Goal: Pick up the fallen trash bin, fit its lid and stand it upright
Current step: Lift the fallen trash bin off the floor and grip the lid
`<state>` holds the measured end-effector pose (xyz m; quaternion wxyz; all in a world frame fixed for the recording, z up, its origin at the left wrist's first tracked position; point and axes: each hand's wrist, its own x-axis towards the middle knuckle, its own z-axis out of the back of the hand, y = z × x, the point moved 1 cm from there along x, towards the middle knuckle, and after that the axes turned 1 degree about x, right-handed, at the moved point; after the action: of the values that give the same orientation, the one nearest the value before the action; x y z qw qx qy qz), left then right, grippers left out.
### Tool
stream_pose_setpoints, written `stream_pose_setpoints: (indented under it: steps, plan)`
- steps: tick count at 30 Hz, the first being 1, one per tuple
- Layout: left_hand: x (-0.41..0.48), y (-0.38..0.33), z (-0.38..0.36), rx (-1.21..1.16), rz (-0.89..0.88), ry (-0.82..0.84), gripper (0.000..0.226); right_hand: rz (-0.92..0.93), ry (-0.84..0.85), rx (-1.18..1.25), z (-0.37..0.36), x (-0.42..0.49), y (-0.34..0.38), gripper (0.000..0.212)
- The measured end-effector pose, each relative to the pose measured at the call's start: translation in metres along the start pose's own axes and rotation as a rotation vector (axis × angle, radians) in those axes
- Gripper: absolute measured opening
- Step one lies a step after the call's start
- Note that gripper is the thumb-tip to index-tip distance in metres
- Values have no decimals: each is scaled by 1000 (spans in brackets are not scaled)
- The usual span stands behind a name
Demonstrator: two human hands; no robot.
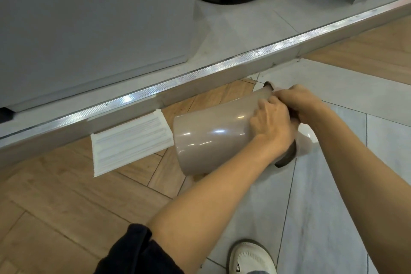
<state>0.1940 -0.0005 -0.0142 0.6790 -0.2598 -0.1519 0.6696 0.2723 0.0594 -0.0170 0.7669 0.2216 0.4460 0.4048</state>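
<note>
The bin (211,138) lies on its side, its long axis running from lower left, where the closed base points toward the white vent cover (131,140), up to the right, where its mouth faces the person. It looks lifted a little off the floor (66,196), though the underside is hidden, so I cannot tell for sure.

Both hands meet at the mouth end. The left hand (270,124) is wrapped over the wall of the bin just behind the rim, fingers closed on it. The right hand (300,102) is closed on the dark lid (287,160) ring at the rim, near the top of the opening; a bit of pale liner shows past it.

The lid seems to be going on: the ring sits against the rim along the lower edge, but whether it is seated all round is hidden by the hands. Since both grips are at the mouth, the base is the far, free end, and standing the bin up would mean swinging that base down and the mouth upward, turning about the hands
</note>
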Motion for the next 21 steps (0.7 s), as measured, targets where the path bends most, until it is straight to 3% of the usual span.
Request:
stream_pose_setpoints:
  steps: [6,11,13,18,21]
  plan:
    - [5,3,-4,-178,90,137,27,20,104,156,22,-9,-9,20]
    - [13,17,16,-348,151,48,26,104,-396,127,57,-11,-28,27]
    - [12,24,29,-397,139,4,21,-4,-437,225,62,-10,-41,37]
    - [13,41,56,-604,151,-90,27,-392,-113,433,54,-20,-71,81]
    - [13,47,72,-680,147,-113,24,-417,109,592,43,-20,-79,78]
